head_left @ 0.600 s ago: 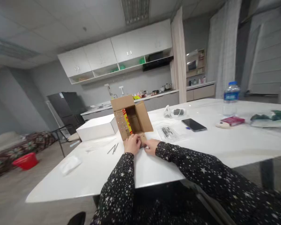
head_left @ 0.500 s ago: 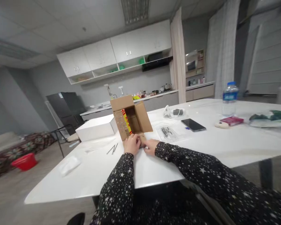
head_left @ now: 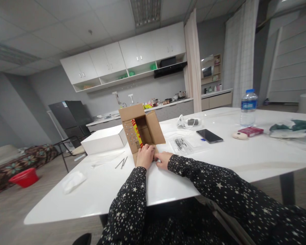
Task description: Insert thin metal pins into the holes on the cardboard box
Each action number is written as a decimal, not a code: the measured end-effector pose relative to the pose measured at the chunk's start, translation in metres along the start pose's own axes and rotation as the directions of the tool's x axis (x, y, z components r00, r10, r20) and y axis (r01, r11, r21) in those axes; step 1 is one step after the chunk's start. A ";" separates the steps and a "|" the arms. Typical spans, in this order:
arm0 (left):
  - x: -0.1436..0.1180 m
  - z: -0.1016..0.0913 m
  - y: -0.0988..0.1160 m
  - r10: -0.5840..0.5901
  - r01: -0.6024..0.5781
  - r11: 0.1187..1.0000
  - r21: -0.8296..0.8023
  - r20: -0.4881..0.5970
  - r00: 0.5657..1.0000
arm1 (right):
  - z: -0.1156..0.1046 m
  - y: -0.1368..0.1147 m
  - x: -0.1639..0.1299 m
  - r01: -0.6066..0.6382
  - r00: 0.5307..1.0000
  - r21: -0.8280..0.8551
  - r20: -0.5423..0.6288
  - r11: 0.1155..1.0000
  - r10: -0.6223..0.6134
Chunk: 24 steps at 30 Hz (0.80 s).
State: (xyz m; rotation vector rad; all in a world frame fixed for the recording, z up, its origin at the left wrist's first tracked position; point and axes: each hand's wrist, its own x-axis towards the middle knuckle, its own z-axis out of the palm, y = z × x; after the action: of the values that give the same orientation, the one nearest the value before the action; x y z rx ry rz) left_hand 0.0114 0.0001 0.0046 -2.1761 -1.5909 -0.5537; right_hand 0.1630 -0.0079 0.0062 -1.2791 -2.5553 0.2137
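An open brown cardboard box (head_left: 133,136) with red-and-yellow tape down one side stands tilted on the white table, its flaps spread. My left hand (head_left: 145,156) is at the box's near lower edge, fingers curled over the cardboard there. Close beside it, my right hand (head_left: 164,160) has its fingers bent against the lower flap. The fingertips of both hands are partly hidden, but both appear closed on the box's near edge. Two thin dark metal rods (head_left: 123,162) lie to the left of the box. A clear bag of small dark parts (head_left: 181,145) lies to its right.
Behind and left of the cardboard box is a white box (head_left: 103,140). A crumpled white wrapper (head_left: 73,182) lies at the table's left. Further right are a phone (head_left: 209,136), a white cable bundle (head_left: 191,122), a red packet (head_left: 251,131) and a water bottle (head_left: 248,109).
My left hand has shifted slightly to the right along the box's near edge, closer to my right hand. The view has moved slightly; the box stays in place.
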 end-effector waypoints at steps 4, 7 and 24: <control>0.003 -0.001 0.001 0.016 -0.016 0.998 0.055 0.000 1.000 | -0.002 -0.003 0.000 0.005 1.000 0.008 0.009 1.000 -0.005; 0.006 -0.002 0.003 0.030 -0.030 0.996 0.083 0.004 1.000 | -0.003 -0.004 -0.001 0.006 1.000 0.008 0.012 1.000 -0.006; 0.010 -0.002 0.007 0.088 -0.087 0.984 0.155 0.001 0.996 | -0.004 -0.005 -0.001 -0.024 0.999 -0.001 0.029 1.000 0.024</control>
State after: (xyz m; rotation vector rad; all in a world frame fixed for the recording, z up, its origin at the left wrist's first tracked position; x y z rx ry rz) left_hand 0.0209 0.0053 0.0115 -2.1147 -1.4752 -0.3954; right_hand 0.1609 -0.0112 0.0112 -1.3169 -2.5649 0.2382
